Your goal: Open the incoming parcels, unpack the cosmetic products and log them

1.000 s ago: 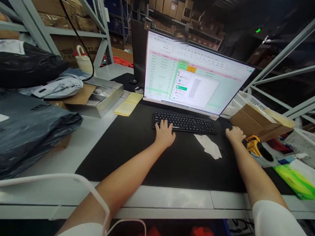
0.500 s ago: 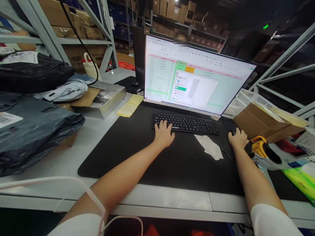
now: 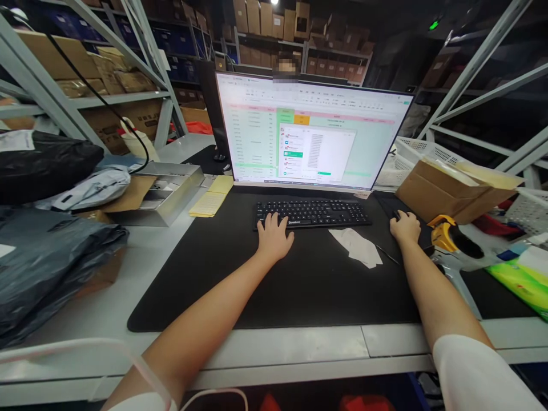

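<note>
My left hand [image 3: 274, 238] rests with spread fingers on the lower left keys of a black keyboard [image 3: 325, 212]. My right hand [image 3: 405, 227] is curled over a dark computer mouse [image 3: 396, 216], mostly hidden beneath the palm. Behind the keyboard stands a lit monitor [image 3: 317, 137] with a spreadsheet and a chat window on top of it. A crumpled white tissue [image 3: 357, 247] lies on the black desk mat [image 3: 282, 291] between my arms, with a thin dark pen-like stick [image 3: 387, 254] beside it.
Left of the mat are yellow notepaper [image 3: 213, 196], an open metal box [image 3: 171, 205] and dark plastic parcels [image 3: 55, 262]. On the right sit a cardboard box [image 3: 440, 191], a yellow-and-black scanner [image 3: 454, 235] and a green packet [image 3: 520, 285]. A pale cable [image 3: 141, 365] crosses near my left arm.
The camera view has turned slightly, so the desk items appear shifted left. A small green-highlighted menu now shows low in the chat window. Both hands keep their places.
</note>
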The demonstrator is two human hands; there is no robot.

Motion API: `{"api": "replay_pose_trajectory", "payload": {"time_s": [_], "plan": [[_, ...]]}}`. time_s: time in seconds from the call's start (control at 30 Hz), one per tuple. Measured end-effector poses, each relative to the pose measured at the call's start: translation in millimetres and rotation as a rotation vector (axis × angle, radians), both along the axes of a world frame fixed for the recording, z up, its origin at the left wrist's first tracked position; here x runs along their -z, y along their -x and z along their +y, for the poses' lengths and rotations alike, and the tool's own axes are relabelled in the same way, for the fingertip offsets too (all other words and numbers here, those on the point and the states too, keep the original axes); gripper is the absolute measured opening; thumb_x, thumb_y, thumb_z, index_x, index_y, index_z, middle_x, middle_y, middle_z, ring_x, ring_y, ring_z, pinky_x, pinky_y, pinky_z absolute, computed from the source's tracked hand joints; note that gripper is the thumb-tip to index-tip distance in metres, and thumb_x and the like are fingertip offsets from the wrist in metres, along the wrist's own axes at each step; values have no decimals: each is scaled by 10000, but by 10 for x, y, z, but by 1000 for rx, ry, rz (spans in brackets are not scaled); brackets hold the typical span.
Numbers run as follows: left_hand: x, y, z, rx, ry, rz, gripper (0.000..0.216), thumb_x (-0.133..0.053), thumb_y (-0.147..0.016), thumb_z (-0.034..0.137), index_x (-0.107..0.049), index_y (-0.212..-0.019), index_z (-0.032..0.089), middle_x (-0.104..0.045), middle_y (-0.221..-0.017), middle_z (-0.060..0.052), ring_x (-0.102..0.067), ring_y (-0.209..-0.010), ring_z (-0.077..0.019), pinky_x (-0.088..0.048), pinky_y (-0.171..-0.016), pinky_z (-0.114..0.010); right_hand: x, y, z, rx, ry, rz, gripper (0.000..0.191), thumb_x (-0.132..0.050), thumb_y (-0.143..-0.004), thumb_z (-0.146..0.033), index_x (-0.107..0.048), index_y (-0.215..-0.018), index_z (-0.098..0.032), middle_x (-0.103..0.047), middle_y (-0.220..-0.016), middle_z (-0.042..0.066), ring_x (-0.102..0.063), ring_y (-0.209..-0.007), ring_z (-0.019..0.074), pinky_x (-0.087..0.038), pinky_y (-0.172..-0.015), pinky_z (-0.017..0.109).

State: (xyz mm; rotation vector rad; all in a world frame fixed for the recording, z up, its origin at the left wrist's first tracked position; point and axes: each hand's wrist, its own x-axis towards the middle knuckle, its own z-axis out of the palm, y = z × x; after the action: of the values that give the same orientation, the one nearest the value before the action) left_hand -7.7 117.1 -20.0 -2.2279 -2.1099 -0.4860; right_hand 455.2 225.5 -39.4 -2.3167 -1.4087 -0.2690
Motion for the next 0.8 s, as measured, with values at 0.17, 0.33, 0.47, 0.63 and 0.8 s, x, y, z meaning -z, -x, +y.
{"api": "replay_pose_trajectory", "payload": {"time_s": [0.17, 0.33, 0.47, 0.63, 0.8], "plan": [[-5, 2, 4, 3, 6, 8, 593, -497, -1024, 444, -513, -1569, 208, -386, -1675, -166, -295, -1579, -390, -284, -1262, -653, -24, 24, -19, 1, 0, 5, 531, -518, -977, -330, -635, -1474, -183, -500, -1508, 189, -528, -1283, 371, -477, -1068, 514], [3, 6, 9, 0, 1, 22, 593, -496, -1026, 448, -515, -1568, 209, -393, -1670, -170, -300, -1575, -395, -292, -1256, -654, -43, 49, -38, 5, -4, 9, 519, -523, -974, -318, -648, -1461, -187, -509, -1495, 189, -530, -1283, 364, -478, -1069, 510], [7, 9, 14, 4, 0, 20, 592, -497, -1024, 447, -522, -1564, 206, -395, -1669, -171, -302, -1576, -389, -290, -1256, -658, -45, 57, -42, 6, -6, 10, 521, -506, -977, -312, -645, -1463, -186, -509, -1499, 188, -524, -1289, 370, -475, -1067, 512], [8, 9, 15, 2, 3, 13, 598, -502, -1020, 445, -520, -1567, 203, -399, -1667, -171, -306, -1575, -383, -290, -1255, -661, -45, 48, -42, -3, -2, 12, 516, -508, -973, -312, -652, -1448, -171, -504, -1514, 195, -529, -1283, 388, -477, -1059, 531], [-7, 2, 4, 1, 0, 12, 594, -501, -1022, 442, -524, -1564, 201, -399, -1668, -168, -303, -1576, -379, -293, -1254, -658, -46, 28, -40, -21, -16, 2, 564, -496, -988, -319, -573, -1526, -169, -452, -1566, 193, -513, -1305, 379, -463, -1069, 515]]}}
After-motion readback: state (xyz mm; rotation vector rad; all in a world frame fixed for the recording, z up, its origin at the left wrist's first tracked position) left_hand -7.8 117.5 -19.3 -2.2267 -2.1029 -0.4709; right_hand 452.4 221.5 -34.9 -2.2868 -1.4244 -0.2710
